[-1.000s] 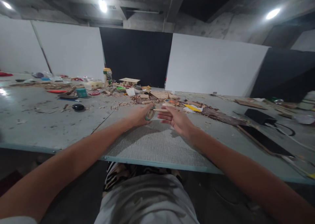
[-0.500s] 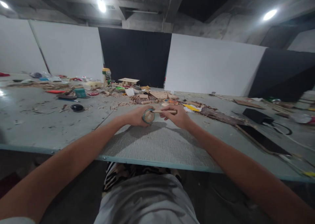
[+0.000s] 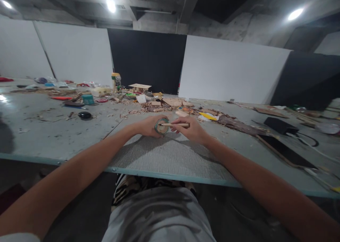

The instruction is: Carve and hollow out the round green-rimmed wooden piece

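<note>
My left hand is closed around the side of a round piece with a teal rim and a tan, wood-like face turned toward me. Between the fingers of my right hand is a slim wooden-handled tool with a dark tip, held much like a pencil. Its tip reaches over the tan face; whether it touches is too small to tell. Both hands are just above the grey tabletop, near its middle.
Wood scraps and shavings lie beyond my hands. Bark and a dark phone-like slab lie to the right. Leftward are a black rounded object, a teal block and a yellow-topped bottle.
The tool's tip has moved left and slightly down, from the round piece's upper right edge to over its face. My left hand still holds the piece.
</note>
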Demonstrator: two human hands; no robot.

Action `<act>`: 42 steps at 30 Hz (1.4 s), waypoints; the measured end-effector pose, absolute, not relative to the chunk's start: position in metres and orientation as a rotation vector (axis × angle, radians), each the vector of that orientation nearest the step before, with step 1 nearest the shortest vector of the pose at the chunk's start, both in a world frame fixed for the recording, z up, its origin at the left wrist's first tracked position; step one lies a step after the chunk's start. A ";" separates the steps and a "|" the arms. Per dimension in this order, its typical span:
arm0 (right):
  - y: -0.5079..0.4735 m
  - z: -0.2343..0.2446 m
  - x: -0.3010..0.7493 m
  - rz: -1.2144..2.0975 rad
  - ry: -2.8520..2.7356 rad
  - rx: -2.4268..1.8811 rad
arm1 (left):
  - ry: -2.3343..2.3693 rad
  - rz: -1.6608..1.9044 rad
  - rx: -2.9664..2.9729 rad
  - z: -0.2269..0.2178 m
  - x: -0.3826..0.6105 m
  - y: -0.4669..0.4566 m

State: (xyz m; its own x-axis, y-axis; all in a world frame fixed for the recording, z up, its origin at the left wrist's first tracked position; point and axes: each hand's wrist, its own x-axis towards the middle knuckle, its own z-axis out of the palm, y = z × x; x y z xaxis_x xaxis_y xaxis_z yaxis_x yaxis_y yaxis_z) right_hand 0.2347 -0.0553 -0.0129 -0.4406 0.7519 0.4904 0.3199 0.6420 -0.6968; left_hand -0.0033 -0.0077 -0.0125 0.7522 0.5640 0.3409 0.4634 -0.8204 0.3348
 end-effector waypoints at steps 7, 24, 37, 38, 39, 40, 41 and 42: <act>-0.048 -0.011 0.241 0.538 -1.997 -0.859 | 0.820 0.625 2.719 -0.013 -0.006 -0.004; -0.051 -0.012 0.242 0.494 -2.015 -0.888 | 0.830 0.657 2.695 -0.013 -0.006 -0.003; -0.053 -0.011 0.236 0.480 -2.002 -0.911 | 0.861 0.653 2.672 -0.011 -0.006 -0.005; -0.053 -0.012 0.236 0.497 -1.985 -0.906 | 0.861 0.658 2.678 -0.012 -0.006 -0.005; -0.053 -0.013 0.235 0.511 -1.983 -0.893 | 0.860 0.653 2.688 -0.012 -0.006 -0.004; -0.054 -0.014 0.233 0.518 -1.993 -0.874 | 0.859 0.640 2.698 -0.012 -0.006 -0.004; -0.056 -0.015 0.231 0.514 -2.013 -0.852 | 0.861 0.627 2.700 -0.012 -0.006 -0.005; -0.057 -0.015 0.228 0.495 -2.037 -0.830 | 0.864 0.610 2.692 -0.012 -0.007 -0.005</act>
State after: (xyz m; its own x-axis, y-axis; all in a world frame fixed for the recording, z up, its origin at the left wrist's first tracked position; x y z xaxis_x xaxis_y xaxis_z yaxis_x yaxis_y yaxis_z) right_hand 0.2285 -0.0572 -0.0146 -0.4108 0.7129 0.5683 0.3730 0.7002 -0.6088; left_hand -0.0066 -0.0051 -0.0116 0.7367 0.5994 0.3130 0.4951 -0.7934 0.3541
